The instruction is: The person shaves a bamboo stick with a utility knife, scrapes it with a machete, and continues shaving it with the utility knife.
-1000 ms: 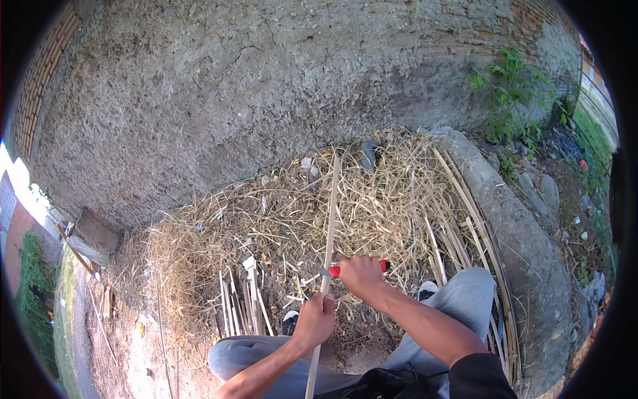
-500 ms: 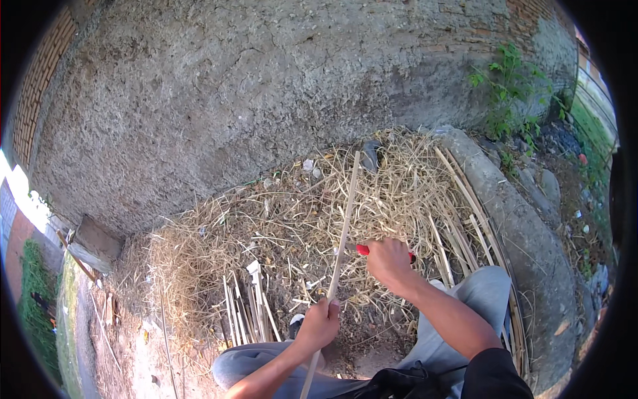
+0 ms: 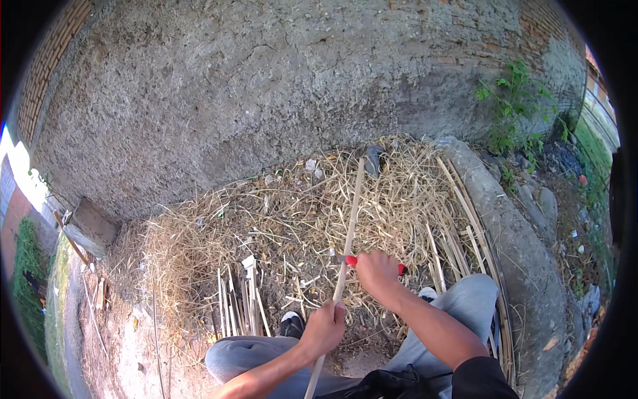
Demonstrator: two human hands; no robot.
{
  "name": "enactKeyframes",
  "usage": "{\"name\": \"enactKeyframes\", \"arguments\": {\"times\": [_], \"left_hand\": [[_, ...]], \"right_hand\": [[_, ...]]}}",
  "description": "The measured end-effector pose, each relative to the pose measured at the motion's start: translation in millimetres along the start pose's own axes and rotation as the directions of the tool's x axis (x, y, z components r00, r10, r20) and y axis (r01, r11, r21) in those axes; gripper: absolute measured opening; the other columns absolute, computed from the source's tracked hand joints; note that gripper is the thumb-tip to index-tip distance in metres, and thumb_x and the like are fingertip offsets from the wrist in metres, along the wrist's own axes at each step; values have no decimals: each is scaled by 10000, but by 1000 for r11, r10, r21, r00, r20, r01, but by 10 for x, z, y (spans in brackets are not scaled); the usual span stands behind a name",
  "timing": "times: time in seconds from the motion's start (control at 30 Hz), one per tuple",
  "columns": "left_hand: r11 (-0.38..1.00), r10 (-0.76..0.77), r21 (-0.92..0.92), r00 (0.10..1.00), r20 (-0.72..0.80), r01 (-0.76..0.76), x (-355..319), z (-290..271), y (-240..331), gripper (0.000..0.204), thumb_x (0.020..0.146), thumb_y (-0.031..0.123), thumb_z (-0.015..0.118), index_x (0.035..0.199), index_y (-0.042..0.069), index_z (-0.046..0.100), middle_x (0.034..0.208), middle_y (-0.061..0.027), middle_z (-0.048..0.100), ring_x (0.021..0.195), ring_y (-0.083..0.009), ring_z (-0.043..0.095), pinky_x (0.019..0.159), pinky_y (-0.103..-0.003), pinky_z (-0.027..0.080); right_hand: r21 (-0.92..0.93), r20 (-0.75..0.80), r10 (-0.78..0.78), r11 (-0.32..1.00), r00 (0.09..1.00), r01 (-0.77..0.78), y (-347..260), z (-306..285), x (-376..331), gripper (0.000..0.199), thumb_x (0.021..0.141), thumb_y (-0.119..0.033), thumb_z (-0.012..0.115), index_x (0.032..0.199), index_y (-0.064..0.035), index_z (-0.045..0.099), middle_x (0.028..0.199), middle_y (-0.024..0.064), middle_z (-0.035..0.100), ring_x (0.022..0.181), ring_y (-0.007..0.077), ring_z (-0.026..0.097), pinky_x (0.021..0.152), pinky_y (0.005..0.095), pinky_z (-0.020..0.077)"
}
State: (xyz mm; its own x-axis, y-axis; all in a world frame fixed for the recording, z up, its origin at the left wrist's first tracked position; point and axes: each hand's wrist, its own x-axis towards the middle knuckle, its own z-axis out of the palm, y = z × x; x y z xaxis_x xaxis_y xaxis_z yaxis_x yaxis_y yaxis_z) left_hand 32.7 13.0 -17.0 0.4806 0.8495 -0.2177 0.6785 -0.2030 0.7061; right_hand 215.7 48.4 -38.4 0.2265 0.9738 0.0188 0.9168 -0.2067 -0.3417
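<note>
My left hand (image 3: 323, 328) is closed around a long, pale strip of split bamboo (image 3: 353, 219), which slants from between my legs up toward the wall. Above it, my right hand (image 3: 377, 271) grips a red-handled knife (image 3: 351, 260). Only the front of the red handle and its other end show past my fingers. Its short dark blade lies against the strip, a little farther up than my left hand. Curled pale shavings (image 3: 392, 206) cover the ground beyond the knife.
A bundle of cut strips (image 3: 240, 302) lies by my left foot. Longer strips (image 3: 465, 193) rest at the right along a curved concrete edge (image 3: 512, 239). A rough plastered wall (image 3: 266, 100) closes off the far side, with a green plant (image 3: 515, 106) at its right.
My right hand with the knife has moved left and slightly down, and the blade now meets the strip. The left hand keeps its hold on the strip. The whole view has shifted a little.
</note>
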Motion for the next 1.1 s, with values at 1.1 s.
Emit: {"name": "enactKeyframes", "arguments": {"times": [1.1], "left_hand": [[997, 38, 59, 998, 58, -41, -1240, -213, -238, 175, 921, 141, 519, 912, -31, 550, 685, -305, 552, 660, -509, 553, 537, -543, 411]], "right_hand": [[48, -98, 189, 982, 977, -185, 534, 228, 525, 174, 847, -48, 547, 770, -4, 697, 735, 171, 676, 656, 278, 668, 543, 430, 492]]}}
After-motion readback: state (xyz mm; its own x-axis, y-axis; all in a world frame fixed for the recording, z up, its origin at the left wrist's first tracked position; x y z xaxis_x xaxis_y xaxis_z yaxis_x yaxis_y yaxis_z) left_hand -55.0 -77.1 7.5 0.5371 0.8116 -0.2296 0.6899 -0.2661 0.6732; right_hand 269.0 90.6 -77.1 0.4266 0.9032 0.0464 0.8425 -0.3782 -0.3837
